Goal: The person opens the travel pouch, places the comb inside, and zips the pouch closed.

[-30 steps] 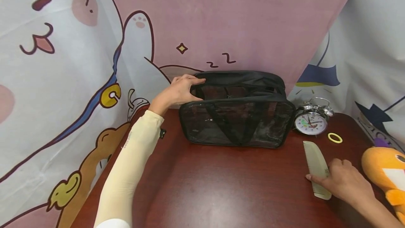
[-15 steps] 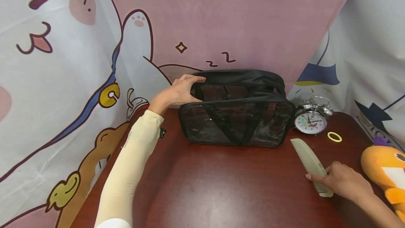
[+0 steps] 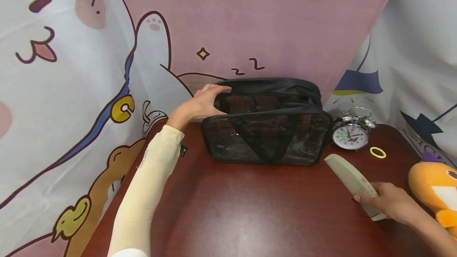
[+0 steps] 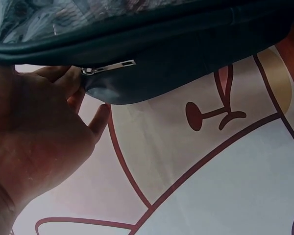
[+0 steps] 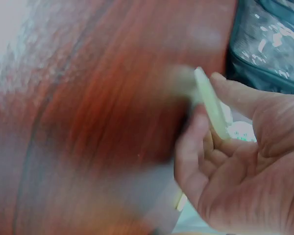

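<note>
My right hand (image 3: 394, 203) pinches a pale green comb (image 3: 351, 179) between thumb and fingers at its lower half, over the right side of the table. The comb tilts, its far end toward the bag and its teeth facing left. In the right wrist view the comb (image 5: 211, 105) appears edge-on between thumb and curled fingers. A black bag (image 3: 265, 138) with clear panels stands unzipped at the back. My left hand (image 3: 201, 104) rests at the left end of its mouth, thumb and fingers spread across the opening. The left wrist view shows a zipper pull (image 4: 110, 67) beside those fingers.
An alarm clock (image 3: 350, 136) stands just right of the bag, with a yellow ring (image 3: 377, 152) in front of it. An orange plush toy (image 3: 430, 181) sits at the right edge. Printed cloth (image 3: 285, 23) hangs behind the reddish-brown table (image 3: 250, 209).
The comb has turned in my right hand, its far end swinging left, and it now looks lifted from the table. My left hand and the bag stay where they were.
</note>
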`<state>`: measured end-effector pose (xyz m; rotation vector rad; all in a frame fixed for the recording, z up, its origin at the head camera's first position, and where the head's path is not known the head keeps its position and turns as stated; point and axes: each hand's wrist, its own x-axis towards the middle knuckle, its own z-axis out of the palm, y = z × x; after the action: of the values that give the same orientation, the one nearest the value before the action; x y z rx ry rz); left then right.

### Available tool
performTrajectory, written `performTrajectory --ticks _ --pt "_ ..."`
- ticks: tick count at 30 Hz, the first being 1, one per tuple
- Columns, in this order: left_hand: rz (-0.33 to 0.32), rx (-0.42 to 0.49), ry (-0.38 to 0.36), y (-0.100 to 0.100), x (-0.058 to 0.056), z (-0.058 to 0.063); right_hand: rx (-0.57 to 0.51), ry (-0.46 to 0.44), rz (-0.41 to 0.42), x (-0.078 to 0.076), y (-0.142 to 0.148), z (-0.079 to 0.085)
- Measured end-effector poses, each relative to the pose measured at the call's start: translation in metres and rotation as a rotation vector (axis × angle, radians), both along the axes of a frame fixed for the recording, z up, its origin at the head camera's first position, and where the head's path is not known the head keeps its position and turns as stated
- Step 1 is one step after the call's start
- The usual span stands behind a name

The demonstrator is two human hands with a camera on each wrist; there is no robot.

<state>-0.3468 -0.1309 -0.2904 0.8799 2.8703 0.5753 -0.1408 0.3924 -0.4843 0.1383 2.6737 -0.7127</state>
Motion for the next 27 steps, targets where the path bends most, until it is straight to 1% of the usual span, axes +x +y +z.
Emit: performTrajectory --ticks 3,6,9,13,16,19,21,23,25,27 --pt "0.016 0.014 -0.014 -0.002 0.002 0.000 -0.070 0.008 0.007 0.000 0.003 0.006" --pt "0.022 0.024 -0.026 -0.002 0.004 0.000 -0.167 0.024 -0.014 0.004 0.003 0.012" --pt "0.022 0.023 -0.029 -0.001 0.004 0.000 -0.215 0.045 -0.044 0.009 0.002 0.019" --pt "0.005 0.023 -0.030 -0.001 0.003 0.000 -0.178 0.081 -0.057 0.013 0.000 0.030" --pt "-0.007 0.025 -0.028 0.000 0.003 0.000 -0.157 0.090 -0.061 0.015 -0.001 0.041" --pt "0.002 0.024 -0.023 0.000 0.003 0.000 -0.154 0.104 -0.059 0.016 -0.003 0.050" --pt "0.009 0.024 -0.020 0.000 0.003 -0.001 -0.159 0.085 -0.047 0.016 -0.003 0.057" --pt "0.016 0.025 -0.019 0.000 0.003 -0.001 -0.189 0.045 -0.036 0.016 -0.001 0.063" --pt "0.016 0.026 -0.020 0.000 0.003 -0.001 -0.220 -0.019 -0.044 0.015 0.002 0.069" --pt "0.013 0.027 -0.022 0.000 0.003 -0.001 -0.269 -0.095 -0.077 0.013 0.005 0.074"
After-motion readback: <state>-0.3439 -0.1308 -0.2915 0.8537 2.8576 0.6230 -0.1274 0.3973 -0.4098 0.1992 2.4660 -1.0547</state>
